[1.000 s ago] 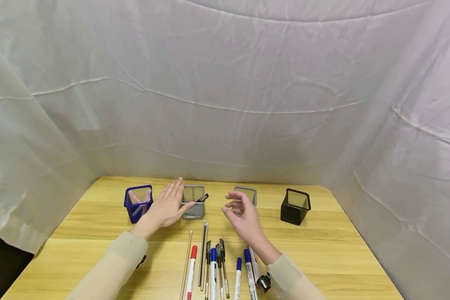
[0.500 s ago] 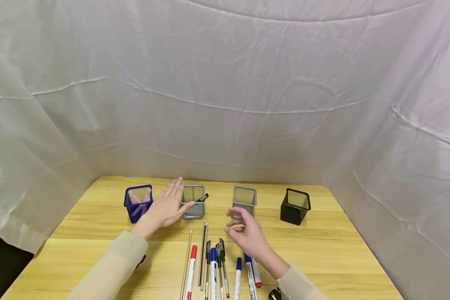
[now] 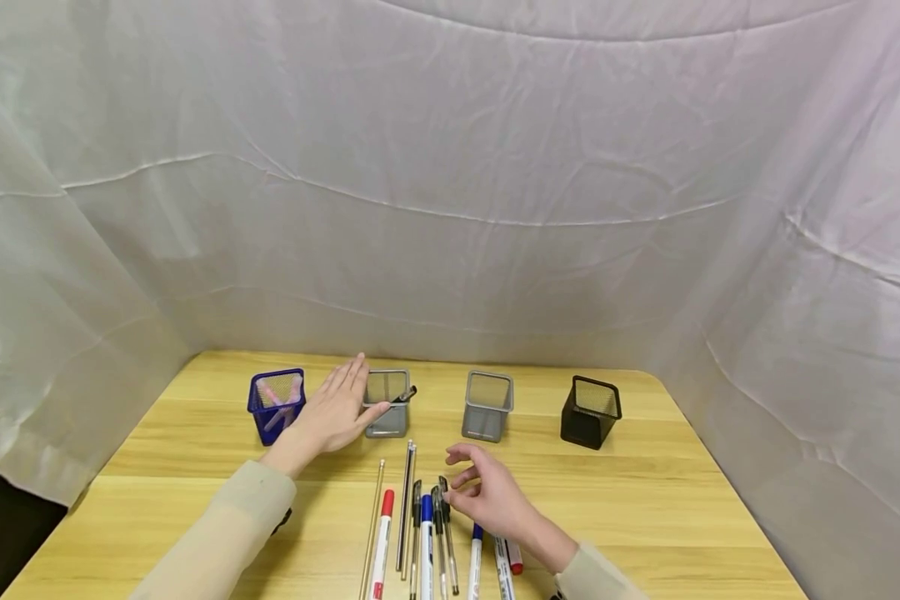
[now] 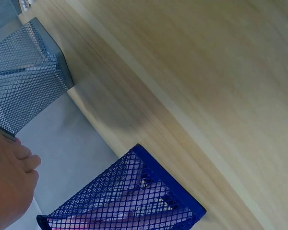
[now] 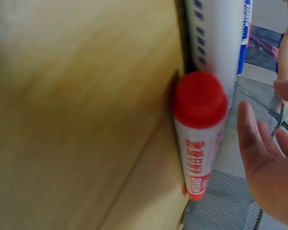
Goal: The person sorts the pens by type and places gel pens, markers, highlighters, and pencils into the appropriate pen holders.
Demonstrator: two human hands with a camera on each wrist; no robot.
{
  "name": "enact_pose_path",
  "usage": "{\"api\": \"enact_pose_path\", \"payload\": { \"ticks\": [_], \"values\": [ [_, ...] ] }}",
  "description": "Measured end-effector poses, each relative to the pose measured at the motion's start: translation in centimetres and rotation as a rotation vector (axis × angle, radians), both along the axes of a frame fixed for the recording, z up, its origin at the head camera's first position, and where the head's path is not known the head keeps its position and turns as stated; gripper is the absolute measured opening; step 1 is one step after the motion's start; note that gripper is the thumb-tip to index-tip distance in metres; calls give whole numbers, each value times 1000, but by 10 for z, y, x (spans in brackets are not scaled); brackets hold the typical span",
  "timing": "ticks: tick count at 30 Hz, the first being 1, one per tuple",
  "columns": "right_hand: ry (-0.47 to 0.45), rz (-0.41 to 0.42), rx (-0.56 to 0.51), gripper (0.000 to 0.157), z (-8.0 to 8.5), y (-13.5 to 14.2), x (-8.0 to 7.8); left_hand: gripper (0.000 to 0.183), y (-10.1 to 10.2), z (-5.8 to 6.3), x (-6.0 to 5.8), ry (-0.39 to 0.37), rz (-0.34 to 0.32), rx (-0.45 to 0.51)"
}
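Note:
My left hand reaches out with straight fingers against the left side of a grey mesh pen holder. A black-capped pen leans in that holder, its end past the rim. Over the pens hovers my right hand, fingers loosely bent and holding nothing. Its fingertips are close to the black-capped gel pens; whether they touch cannot be told. Left of these lie a blue-capped marker and a red-capped marker. In the right wrist view, a red-ended marker lies beside the right hand.
A blue mesh holder with pink items stands left. Another grey mesh holder and a black mesh holder stand right. Thin rods lie among the pens on the wooden table. Pale cloth hangs behind.
My right hand has come back from the right grey holder toward me, down over the pens, uncovering that holder. My left hand has stayed in place.

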State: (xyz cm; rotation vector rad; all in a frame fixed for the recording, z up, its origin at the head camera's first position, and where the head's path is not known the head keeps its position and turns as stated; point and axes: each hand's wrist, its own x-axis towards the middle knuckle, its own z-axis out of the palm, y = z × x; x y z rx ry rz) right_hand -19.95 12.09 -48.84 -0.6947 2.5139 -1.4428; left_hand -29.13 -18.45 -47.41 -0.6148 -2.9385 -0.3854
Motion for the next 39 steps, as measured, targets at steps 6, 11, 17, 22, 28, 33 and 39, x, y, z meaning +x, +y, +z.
{"api": "enact_pose_path", "payload": {
  "ticks": [6,11,17,22,28,33,39],
  "values": [
    [-14,57,98,68,-6,0,0,91,1,1,1,1,-1,3],
    [7,78,145,63,-10,0,-2,90,1,1,1,5,-2,6],
    [28,92,166,57,-11,0,-3,91,1,1,1,6,-3,13],
    [62,108,185,53,-12,1,-4,91,1,0,1,4,-2,14],
    [63,99,221,54,-12,0,-6,91,1,0,1,3,1,13],
    [61,99,233,56,-12,0,-6,91,1,0,0,3,2,13],
    [41,101,237,56,-11,-2,-8,91,1,1,1,-2,2,15]
  ]
}}
